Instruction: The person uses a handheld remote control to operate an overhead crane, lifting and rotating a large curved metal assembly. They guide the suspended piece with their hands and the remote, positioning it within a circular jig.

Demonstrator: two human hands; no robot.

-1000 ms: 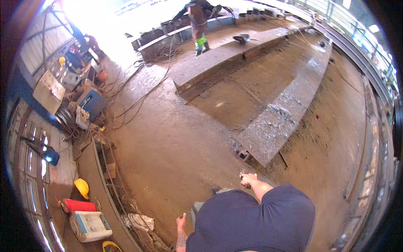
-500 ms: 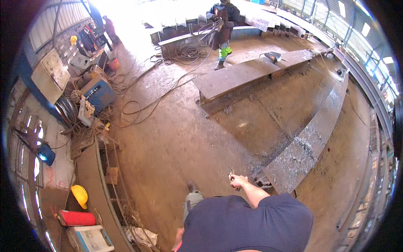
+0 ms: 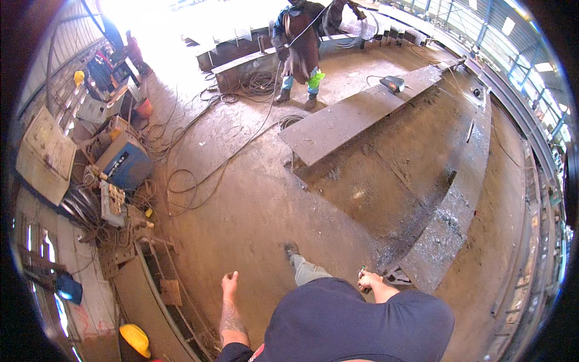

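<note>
Low, right of centre, the right hand (image 3: pixel 371 281) has its fingers curled round a small tool (image 3: pixel 362 272), I'd guess for a sure grip; it seems to run lengthwise up the frame, greenish end topmost. The left hand (image 3: pixel 230 280), lower left, hangs out, perhaps for balance; whether its fingers press together I can't tell.

You are showing two bare hands (image 3: pixel 230 283) (image 3: pixel 370 281) and facing one aproned co-worker (image 3: pixel 301 48). Two long steel plates (image 3: pixel 344 120) (image 3: pixel 433 259) are converging ahead; two yellow helmets (image 3: pixel 134 339) (image 3: pixel 79 78) (one tiny) and one orange bucket (image 3: pixel 143 108) are showing leftward.
</note>
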